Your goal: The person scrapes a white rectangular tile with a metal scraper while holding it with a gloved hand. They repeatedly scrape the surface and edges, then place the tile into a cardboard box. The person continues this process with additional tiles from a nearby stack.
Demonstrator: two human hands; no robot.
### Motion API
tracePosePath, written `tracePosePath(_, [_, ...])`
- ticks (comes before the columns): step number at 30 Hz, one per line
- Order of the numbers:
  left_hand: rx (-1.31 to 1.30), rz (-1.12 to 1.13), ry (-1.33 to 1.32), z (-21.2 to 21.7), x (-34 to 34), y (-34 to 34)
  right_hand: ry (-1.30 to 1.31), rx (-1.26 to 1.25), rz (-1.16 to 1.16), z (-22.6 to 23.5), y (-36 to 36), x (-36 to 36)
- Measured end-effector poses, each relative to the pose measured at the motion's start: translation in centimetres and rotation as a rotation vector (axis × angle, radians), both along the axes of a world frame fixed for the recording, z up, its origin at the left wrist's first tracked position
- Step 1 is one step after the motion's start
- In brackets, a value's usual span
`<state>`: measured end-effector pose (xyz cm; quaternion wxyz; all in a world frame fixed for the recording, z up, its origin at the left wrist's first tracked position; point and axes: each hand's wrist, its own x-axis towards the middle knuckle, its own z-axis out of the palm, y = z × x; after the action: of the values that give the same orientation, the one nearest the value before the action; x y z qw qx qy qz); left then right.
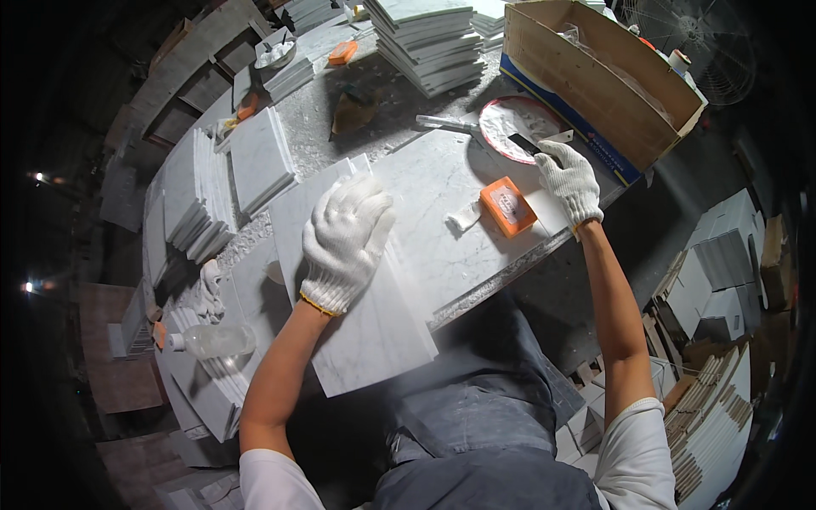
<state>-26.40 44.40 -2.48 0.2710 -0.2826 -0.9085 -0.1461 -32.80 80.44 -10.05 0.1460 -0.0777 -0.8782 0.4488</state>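
My left hand (347, 225), in a white knit glove, lies flat across a grey-veined white marble tile (374, 340) whose near end juts past the table edge. My right hand (569, 180), gloved the same way, is closed around a small putty knife (524, 144) with a dark part and a bare metal part. It is held at the near rim of a red-edged bowl (520, 110) of white paste or powder. Close to that hand sit an orange box (508, 207) and a crumpled white scrap (463, 218). A pale tool (446, 124) lies left of the bowl.
Stacks of marble tiles (429, 51) stand at the back and on the left (197, 191). A clear bottle (219, 341) lies at the left. An open cardboard box (595, 76) is behind the bowl, near a fan (701, 42). White cartons (722, 246) are at the right.
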Motion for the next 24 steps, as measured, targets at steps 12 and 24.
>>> tracePosePath(12, [-0.227,-0.024,-0.217,1.3,8.8,-1.0,-0.089,0.245,-0.030,-1.0,-0.7,-2.0])
tracePosePath(24, [-0.235,0.073,-0.431,1.5,15.0,-1.0,-0.282,-0.424,0.013,-0.1,-0.4,-2.4])
